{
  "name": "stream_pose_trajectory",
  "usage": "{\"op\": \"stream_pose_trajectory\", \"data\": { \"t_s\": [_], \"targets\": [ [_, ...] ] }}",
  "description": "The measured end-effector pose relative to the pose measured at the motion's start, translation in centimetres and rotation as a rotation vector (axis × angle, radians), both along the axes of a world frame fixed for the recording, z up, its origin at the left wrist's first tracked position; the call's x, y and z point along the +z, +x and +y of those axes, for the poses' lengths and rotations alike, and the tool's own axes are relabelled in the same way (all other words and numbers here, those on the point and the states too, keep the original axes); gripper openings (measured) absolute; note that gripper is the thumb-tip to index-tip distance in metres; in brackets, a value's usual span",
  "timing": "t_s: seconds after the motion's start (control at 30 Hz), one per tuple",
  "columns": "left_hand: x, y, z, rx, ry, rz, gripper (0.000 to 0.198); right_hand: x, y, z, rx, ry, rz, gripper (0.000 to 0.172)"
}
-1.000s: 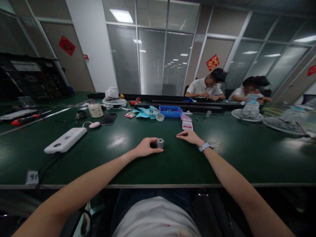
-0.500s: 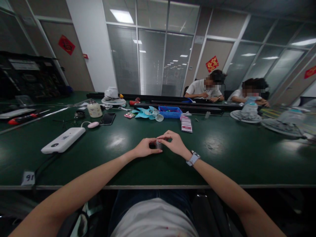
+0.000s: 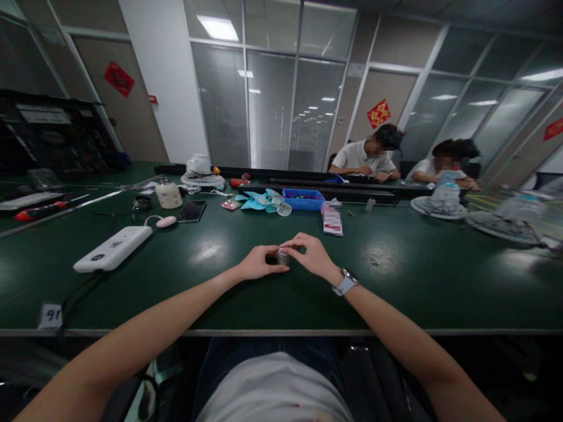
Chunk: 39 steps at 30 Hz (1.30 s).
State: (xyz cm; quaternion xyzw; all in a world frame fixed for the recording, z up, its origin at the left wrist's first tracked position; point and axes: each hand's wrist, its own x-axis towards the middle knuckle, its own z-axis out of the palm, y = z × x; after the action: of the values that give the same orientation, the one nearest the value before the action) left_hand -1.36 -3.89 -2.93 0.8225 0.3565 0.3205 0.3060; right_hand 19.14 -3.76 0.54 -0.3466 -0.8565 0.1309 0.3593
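Observation:
A small grey metal cylinder (image 3: 283, 258) stands on the green table in front of me, its kind too small to make out. My left hand (image 3: 259, 263) curls around its side, thumb in front and fingers behind. From above, my right hand (image 3: 307, 253) pinches at the cylinder's top with thumb and fingertips. The fingers partly cover the cylinder, and whether the right hand holds a separate piece there is hidden. A watch (image 3: 346, 282) is on my right wrist.
Beyond my hands are a blue bin (image 3: 303, 201), light-blue fan blades (image 3: 259, 201) and a pink-and-white packet (image 3: 332, 218). To the left lie a white power bank-like box (image 3: 113, 249), a phone (image 3: 192, 211) and a cream jar (image 3: 168, 194). Two people sit opposite on the right.
Both hands stay at the cylinder in nearly the same place. Only a very slight shift of the view shows.

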Motion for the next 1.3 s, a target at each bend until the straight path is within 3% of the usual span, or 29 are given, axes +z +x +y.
{"op": "stream_pose_trajectory", "data": {
  "t_s": [0.2,0.4,0.57,0.97,1.3],
  "targets": [
    [-0.2,-0.1,0.1,0.009,0.002,-0.002,0.048,-0.2,0.0,-0.2,0.006,-0.032,0.018,0.016],
    [0.1,-0.1,-0.1,-0.023,0.019,0.001,0.038,-0.6,0.1,-0.3,0.041,-0.102,0.036,0.034],
    [0.2,-0.1,-0.2,-0.039,0.016,-0.006,0.044,-0.5,0.1,-0.5,0.038,-0.125,0.033,0.030],
    [0.0,-0.1,0.0,-0.040,0.037,0.004,0.035,-0.6,0.0,-0.3,-0.017,-0.202,0.119,0.026],
    [-0.2,-0.1,0.2,-0.038,0.028,-0.013,0.045,-1.2,-0.5,0.0,0.011,-0.303,0.189,0.034]
  ]
}}
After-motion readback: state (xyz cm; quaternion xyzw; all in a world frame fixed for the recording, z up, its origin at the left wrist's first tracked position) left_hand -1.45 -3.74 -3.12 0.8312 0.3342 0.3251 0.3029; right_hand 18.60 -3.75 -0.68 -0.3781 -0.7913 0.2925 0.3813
